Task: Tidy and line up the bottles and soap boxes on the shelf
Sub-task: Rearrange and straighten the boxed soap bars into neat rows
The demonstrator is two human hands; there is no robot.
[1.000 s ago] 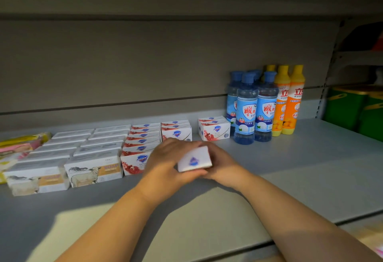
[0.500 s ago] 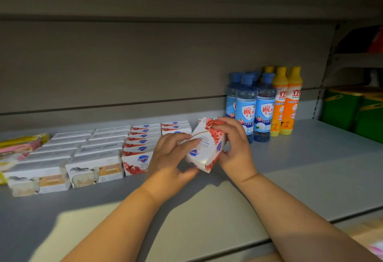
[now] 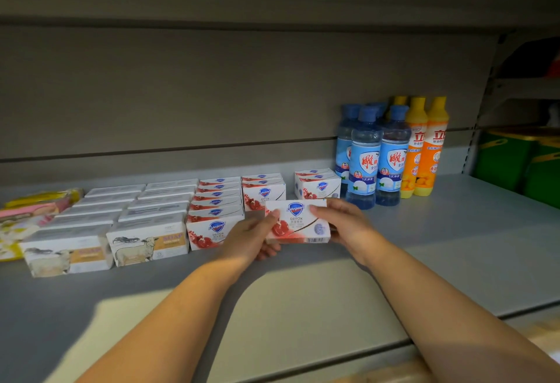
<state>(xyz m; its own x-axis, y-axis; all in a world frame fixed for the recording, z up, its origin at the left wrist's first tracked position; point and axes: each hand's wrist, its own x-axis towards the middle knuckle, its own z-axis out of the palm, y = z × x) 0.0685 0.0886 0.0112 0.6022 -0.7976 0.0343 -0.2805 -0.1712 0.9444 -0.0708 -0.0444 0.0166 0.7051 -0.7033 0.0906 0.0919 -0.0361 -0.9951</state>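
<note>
A white and red soap box (image 3: 298, 223) is upright just above the grey shelf (image 3: 454, 240), its front label facing me. My left hand (image 3: 251, 235) grips its left end and my right hand (image 3: 342, 225) grips its right end. Behind it stand short rows of the same red and white soap boxes (image 3: 216, 200), a shorter row (image 3: 263, 190) and a pair (image 3: 316, 185) further right. Blue bottles (image 3: 365, 158) and orange bottles (image 3: 425, 146) stand in a cluster at the back right.
Rows of white sheep-printed soap boxes (image 3: 145, 240) fill the left part of the shelf, with yellow and pink packets (image 3: 33, 210) at the far left. Green containers (image 3: 515, 158) sit in the neighbouring bay on the right. The shelf's front edge (image 3: 333, 361) runs below my arms.
I have turned the soap box from lying tilted between my hands to upright with its label toward me, and it now sits lower and further right.
</note>
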